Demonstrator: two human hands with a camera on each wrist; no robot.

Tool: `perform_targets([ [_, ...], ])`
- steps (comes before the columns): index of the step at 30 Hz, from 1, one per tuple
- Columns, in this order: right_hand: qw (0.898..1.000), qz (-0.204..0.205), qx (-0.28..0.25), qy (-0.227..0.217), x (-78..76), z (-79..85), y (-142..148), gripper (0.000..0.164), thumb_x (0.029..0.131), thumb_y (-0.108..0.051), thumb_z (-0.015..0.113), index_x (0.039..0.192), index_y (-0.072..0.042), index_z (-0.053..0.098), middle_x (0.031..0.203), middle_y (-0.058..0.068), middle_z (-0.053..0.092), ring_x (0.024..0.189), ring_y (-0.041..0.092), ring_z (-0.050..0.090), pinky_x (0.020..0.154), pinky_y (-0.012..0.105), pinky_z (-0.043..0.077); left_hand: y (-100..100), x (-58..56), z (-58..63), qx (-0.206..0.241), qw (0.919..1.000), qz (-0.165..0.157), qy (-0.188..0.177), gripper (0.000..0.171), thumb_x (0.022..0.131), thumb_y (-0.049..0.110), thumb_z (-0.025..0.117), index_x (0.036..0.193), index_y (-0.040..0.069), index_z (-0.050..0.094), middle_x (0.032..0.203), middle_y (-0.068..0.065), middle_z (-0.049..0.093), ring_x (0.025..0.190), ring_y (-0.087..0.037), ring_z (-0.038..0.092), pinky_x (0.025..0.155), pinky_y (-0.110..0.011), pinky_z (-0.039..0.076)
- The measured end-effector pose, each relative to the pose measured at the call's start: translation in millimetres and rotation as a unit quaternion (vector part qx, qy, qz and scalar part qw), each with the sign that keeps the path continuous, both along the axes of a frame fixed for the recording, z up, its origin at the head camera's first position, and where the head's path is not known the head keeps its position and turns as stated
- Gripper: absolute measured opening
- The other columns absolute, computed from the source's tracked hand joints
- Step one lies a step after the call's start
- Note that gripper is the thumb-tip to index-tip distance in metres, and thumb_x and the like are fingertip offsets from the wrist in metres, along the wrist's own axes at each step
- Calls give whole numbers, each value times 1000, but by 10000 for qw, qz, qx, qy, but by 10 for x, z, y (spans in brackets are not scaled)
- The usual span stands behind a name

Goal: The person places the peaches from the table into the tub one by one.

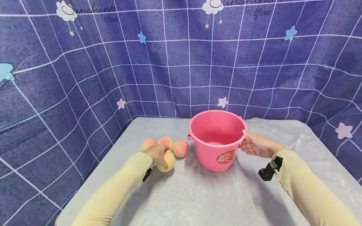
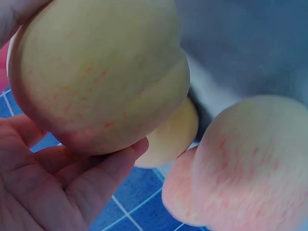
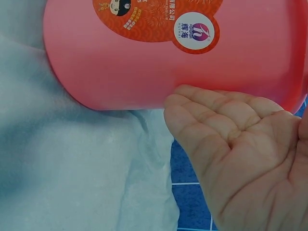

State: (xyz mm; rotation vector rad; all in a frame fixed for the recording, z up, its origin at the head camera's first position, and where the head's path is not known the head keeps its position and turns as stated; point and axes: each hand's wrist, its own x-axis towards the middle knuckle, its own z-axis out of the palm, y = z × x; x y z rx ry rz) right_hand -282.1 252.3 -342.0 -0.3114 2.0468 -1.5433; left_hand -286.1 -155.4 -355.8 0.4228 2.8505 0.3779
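While our left hand (image 1: 156, 154) curls its fingers round a yellowish peach (image 1: 167, 161), we see three pinker peaches (image 1: 180, 148) close behind it, on the grey-covered table (image 1: 181, 196), then an upright pink bucket (image 1: 205, 153), our right hand (image 1: 258, 146) gripping its rim, fingers together against its outside.

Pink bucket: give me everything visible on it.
The pink bucket looks plastic, round and tapered towards its base, with a rim and a side lug. An orange-red label is on its outer wall. It stands upright on the grey cloth, open at the top, nothing showing inside, right of the peaches in the head view. The right hand touches it: thumb at the rim, fingers against the outer wall.
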Motion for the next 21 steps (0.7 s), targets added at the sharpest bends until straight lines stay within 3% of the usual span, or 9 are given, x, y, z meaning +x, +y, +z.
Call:
perform_targets([
  [7,10000,12,-2,56,3,-8,-1,88,100,-55,12,139,25,12,143,41,21,135,51,21,110,53,22,-66,24,166,164,9995,-188,193,59,55,15,86,106,10,58,87,1,60,78,-17,54,73,-31,48],
  [13,10000,29,-15,83,-4,-22,3,89,99,-56,12,138,25,14,143,41,22,134,51,22,110,54,23,-91,57,251,371,9985,-320,227,66,56,14,84,116,6,58,90,-1,63,79,-17,55,78,-32,47],
  [18,10000,28,-1,67,-2,-23,2,91,99,-57,11,138,25,13,142,42,21,135,51,20,110,55,22,-100,72,317,491,9951,-743,425,70,56,16,82,120,3,58,94,-3,64,81,-16,57,79,-33,48],
  [21,10000,19,7,63,5,-21,-1,91,99,-57,10,137,26,13,142,42,21,135,52,20,110,55,22,-79,77,360,455,9948,-806,433,69,56,17,83,119,4,59,98,-3,64,85,-17,58,81,-33,48],
])
